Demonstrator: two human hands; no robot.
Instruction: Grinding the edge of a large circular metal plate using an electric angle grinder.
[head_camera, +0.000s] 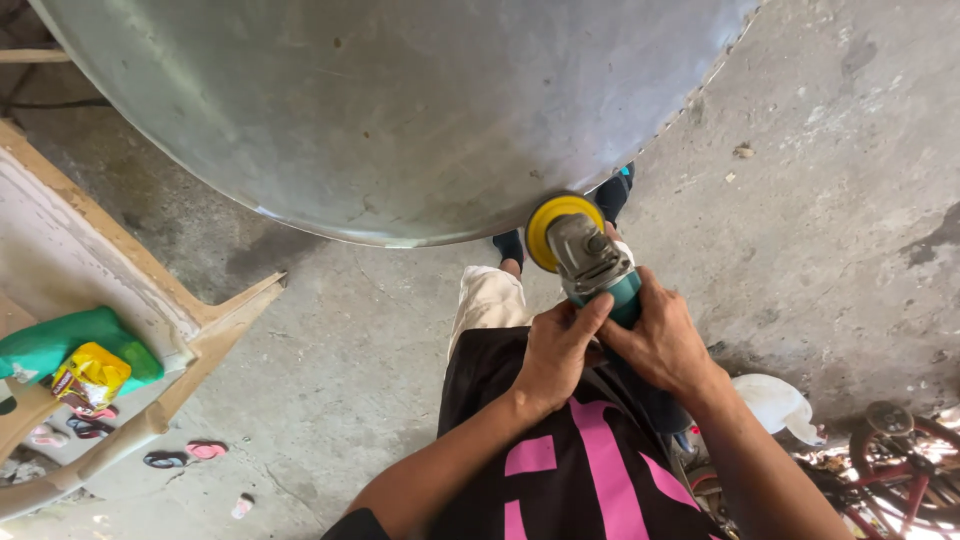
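Note:
Both hands grip a teal angle grinder (596, 266) with a grey metal head. My left hand (556, 352) wraps the body from the left and my right hand (660, 340) holds it from the right. Its yellow disc (546, 222) sits against the lower edge of a large curved sheet-metal piece (380, 110) that fills the top of the view. Below the tool I see my pale shorts, black-and-pink shirt and dark sandals on the concrete floor.
A worn wooden bench (130, 290) stands at left with a green bag (70, 345) and a yellow packet (90, 376) on it. Flip-flops (185, 455) lie on the floor beneath. A white cloth (778, 402) and a red bicycle (900, 460) are at lower right.

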